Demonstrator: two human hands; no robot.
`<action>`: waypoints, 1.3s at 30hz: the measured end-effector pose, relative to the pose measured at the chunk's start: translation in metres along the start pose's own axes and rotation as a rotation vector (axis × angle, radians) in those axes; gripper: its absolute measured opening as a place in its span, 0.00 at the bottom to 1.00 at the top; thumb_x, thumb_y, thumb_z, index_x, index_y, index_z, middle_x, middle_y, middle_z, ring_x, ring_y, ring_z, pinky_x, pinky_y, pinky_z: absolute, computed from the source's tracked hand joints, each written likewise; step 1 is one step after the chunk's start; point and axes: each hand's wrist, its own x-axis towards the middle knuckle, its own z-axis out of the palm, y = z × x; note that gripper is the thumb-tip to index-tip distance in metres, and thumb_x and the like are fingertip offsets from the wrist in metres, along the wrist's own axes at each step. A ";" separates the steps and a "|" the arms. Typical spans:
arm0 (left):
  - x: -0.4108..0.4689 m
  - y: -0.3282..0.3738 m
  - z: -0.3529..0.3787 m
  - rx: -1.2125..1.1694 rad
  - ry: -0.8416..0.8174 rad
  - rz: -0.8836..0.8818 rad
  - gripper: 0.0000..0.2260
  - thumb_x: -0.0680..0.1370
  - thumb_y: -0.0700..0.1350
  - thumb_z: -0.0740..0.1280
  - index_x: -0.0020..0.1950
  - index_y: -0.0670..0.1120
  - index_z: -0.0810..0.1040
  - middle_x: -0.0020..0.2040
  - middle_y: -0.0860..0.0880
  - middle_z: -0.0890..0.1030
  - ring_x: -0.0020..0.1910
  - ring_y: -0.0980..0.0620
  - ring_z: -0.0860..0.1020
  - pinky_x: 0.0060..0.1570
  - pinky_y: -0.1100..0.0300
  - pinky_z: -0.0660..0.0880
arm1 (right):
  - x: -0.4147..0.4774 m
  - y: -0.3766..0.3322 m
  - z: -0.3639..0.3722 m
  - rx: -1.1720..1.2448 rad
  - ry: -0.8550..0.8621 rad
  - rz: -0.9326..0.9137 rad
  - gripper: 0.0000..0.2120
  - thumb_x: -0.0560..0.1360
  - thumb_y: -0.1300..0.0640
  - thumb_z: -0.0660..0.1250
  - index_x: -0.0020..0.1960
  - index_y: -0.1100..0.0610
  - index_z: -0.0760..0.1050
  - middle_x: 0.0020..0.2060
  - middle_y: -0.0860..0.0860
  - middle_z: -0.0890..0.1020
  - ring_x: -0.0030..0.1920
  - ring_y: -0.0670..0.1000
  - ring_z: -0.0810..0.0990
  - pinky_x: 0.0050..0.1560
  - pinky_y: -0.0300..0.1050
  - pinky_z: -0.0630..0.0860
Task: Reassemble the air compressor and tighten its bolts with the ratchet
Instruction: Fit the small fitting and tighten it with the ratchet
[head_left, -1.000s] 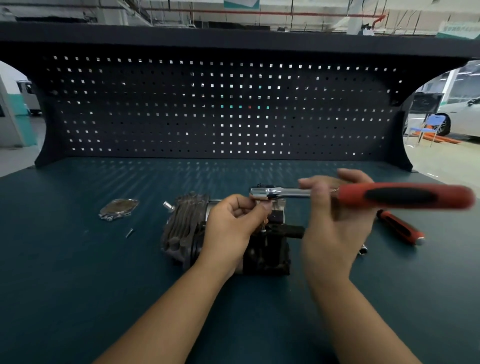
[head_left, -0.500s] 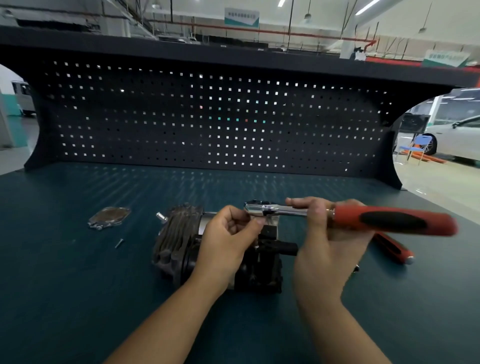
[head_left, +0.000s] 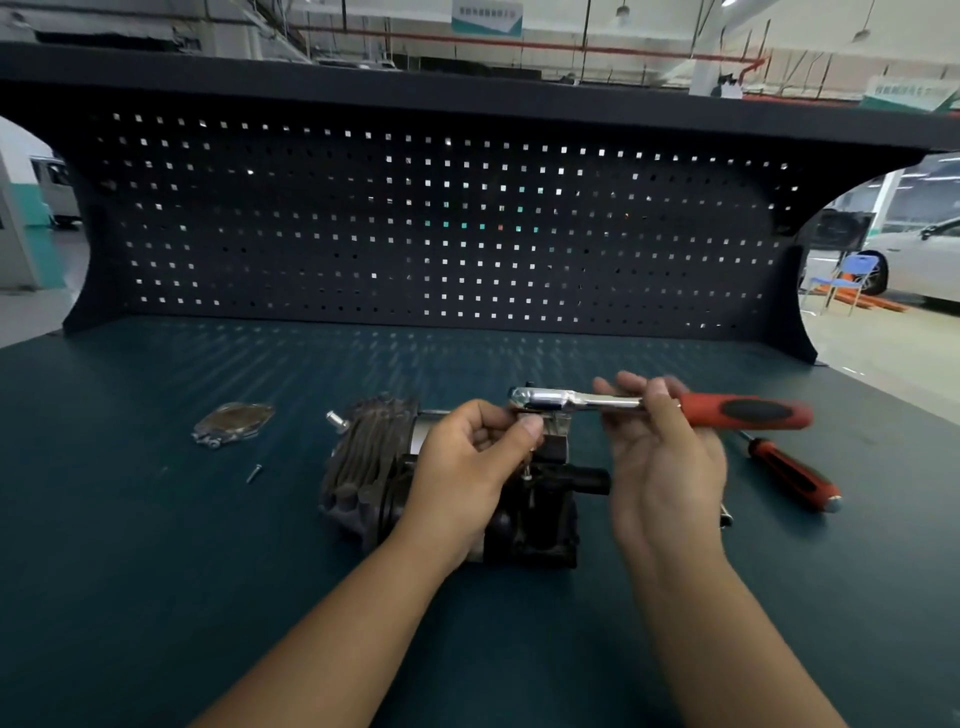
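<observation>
On my head feed, the dark, finned metal air compressor (head_left: 363, 467) lies on its side on the teal benchtop (head_left: 156, 571), mid-bench. The left hand (head_left: 467, 467) sits over it with its fingers curled, thumb and forefinger pinching just under the head of the chrome ratchet (head_left: 571, 401) with a red-and-black handle, which is held level above the compressor. The right hand (head_left: 665, 457) holds the ratchet's shank, fingertips closed lightly round it. A red-and-black screwdriver (head_left: 789, 473) lies to the right. An oval metal plate (head_left: 234, 422) and a small screw (head_left: 253, 473) lie to the left.
</observation>
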 end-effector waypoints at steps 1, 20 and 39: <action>0.000 0.000 0.000 -0.011 -0.007 -0.003 0.04 0.73 0.44 0.71 0.40 0.47 0.78 0.40 0.46 0.84 0.40 0.53 0.80 0.43 0.62 0.77 | 0.003 -0.001 -0.001 0.093 0.024 0.120 0.03 0.81 0.64 0.57 0.51 0.58 0.68 0.34 0.50 0.83 0.39 0.51 0.85 0.44 0.44 0.78; 0.000 0.001 0.002 -0.026 0.020 0.037 0.08 0.71 0.42 0.73 0.37 0.46 0.74 0.31 0.52 0.80 0.32 0.58 0.76 0.33 0.66 0.73 | -0.019 0.009 0.005 -0.320 -0.285 -0.649 0.08 0.80 0.61 0.59 0.55 0.50 0.63 0.37 0.52 0.84 0.45 0.52 0.84 0.52 0.37 0.75; -0.001 0.003 0.003 -0.052 0.022 0.056 0.08 0.72 0.39 0.72 0.38 0.46 0.74 0.28 0.57 0.78 0.30 0.62 0.74 0.32 0.69 0.72 | -0.025 0.014 0.006 -0.417 -0.521 -0.977 0.16 0.80 0.55 0.61 0.59 0.33 0.67 0.38 0.53 0.81 0.44 0.50 0.83 0.53 0.38 0.75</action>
